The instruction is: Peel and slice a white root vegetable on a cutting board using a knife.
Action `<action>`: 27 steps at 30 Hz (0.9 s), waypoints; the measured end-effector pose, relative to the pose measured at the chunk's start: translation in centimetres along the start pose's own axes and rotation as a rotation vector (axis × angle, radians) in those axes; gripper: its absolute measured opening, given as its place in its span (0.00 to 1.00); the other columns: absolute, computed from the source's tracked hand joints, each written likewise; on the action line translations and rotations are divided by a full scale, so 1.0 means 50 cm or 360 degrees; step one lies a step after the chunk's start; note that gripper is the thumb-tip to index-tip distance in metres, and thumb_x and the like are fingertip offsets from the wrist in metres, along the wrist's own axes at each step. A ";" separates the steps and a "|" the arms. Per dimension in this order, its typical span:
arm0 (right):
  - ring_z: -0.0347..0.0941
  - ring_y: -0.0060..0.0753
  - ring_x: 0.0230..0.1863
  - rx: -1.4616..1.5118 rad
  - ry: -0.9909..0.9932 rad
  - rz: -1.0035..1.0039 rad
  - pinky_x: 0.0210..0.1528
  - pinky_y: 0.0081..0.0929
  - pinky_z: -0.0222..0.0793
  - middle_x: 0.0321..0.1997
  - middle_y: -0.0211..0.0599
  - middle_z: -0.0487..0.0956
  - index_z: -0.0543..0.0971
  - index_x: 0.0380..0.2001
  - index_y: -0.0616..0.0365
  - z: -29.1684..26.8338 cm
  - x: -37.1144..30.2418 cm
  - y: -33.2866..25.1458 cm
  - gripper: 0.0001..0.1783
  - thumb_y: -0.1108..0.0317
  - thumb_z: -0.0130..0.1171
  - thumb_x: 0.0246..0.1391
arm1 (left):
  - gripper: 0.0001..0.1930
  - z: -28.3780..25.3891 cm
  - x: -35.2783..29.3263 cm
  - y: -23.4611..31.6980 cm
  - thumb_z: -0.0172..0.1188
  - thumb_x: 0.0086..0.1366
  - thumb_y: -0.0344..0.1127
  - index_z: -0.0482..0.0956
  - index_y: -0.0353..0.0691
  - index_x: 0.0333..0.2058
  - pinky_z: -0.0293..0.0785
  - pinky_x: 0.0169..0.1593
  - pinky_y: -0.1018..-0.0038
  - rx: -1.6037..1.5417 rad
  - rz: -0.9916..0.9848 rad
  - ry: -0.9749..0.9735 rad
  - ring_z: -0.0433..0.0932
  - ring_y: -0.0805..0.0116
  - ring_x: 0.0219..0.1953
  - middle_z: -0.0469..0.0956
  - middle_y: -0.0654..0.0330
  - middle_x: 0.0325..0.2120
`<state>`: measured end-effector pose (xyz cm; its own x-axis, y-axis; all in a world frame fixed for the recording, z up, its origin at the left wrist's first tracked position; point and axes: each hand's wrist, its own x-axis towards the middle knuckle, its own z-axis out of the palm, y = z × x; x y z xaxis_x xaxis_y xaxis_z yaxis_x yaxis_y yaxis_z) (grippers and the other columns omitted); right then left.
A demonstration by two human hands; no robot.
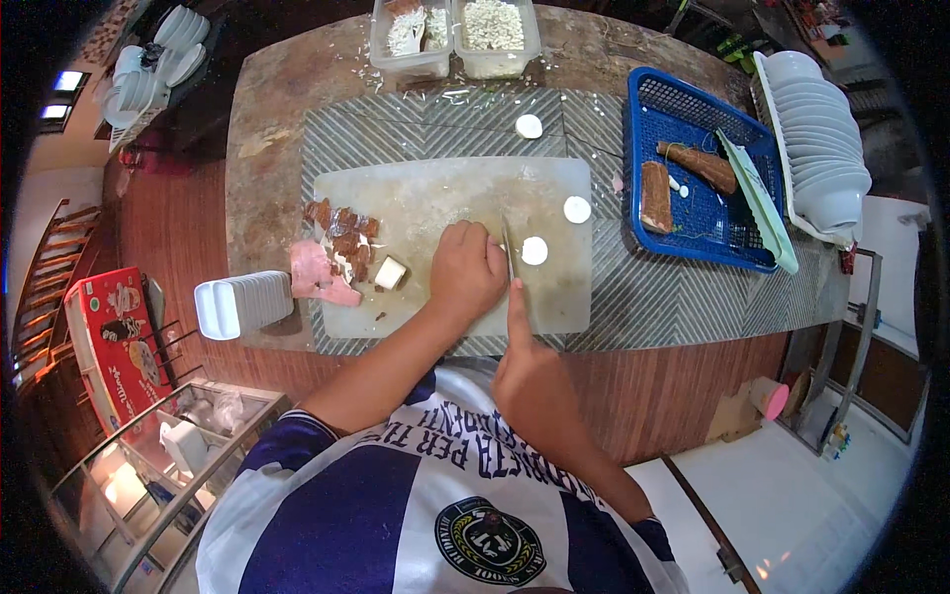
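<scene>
My right hand (527, 371) grips a knife (511, 252), its index finger stretched along the back of the blade. The blade stands on a pale cutting board (435, 188), right beside my left hand (467, 265). That hand is closed on the board with curled fingers; whatever is under them is hidden. Just right of the blade lies a round white slice (534, 250), and another white slice (577, 209) sits near the board's right edge. A short peeled chunk (391, 273), apparently cassava, lies left of my left hand. Beyond it are brown peel (346, 233) and pink peel (322, 274).
A blue basket (643, 148) at right holds brown-skinned roots (698, 166) and a pale green slicer-like tool (757, 203). White bowls (816, 139) fill a rack behind it. Small white dishes (242, 304) stand left. Two tubs (411, 64) of chopped white bits stand at the far edge.
</scene>
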<state>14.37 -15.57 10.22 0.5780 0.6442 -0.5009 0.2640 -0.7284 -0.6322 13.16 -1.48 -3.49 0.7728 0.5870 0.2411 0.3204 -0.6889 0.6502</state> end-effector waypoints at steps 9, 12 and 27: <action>0.79 0.60 0.25 -0.0117 -0.0274 0.0117 0.31 0.54 0.75 0.23 0.62 0.80 0.36 0.75 0.67 -0.021 0.016 -0.020 0.49 0.75 0.50 0.56 | 0.04 -0.002 0.003 -0.002 0.56 0.57 0.28 0.70 0.36 0.28 0.69 0.38 0.52 -0.0031 0.0004 -0.0040 0.71 0.43 0.33 0.71 0.47 0.27; 0.79 0.62 0.25 -0.0116 -0.0361 0.0202 0.32 0.55 0.75 0.23 0.63 0.80 0.33 0.74 0.67 -0.017 0.021 -0.017 0.50 0.76 0.49 0.56 | 0.04 0.000 0.004 -0.002 0.56 0.56 0.28 0.70 0.36 0.27 0.69 0.38 0.52 -0.0009 -0.0005 -0.0058 0.72 0.43 0.33 0.71 0.46 0.27; 0.78 0.61 0.22 0.0039 -0.0299 0.0110 0.26 0.54 0.72 0.21 0.60 0.78 0.30 0.74 0.65 -0.001 0.020 0.006 0.53 0.77 0.51 0.56 | 0.04 -0.003 0.007 0.002 0.57 0.56 0.27 0.71 0.36 0.27 0.70 0.37 0.53 0.0007 -0.0021 -0.0075 0.71 0.45 0.33 0.71 0.48 0.27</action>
<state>15.07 -15.16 9.53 0.4392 0.6267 -0.6437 0.2083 -0.7680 -0.6056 13.39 -1.27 -3.20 0.7936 0.5754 0.1980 0.3331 -0.6831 0.6499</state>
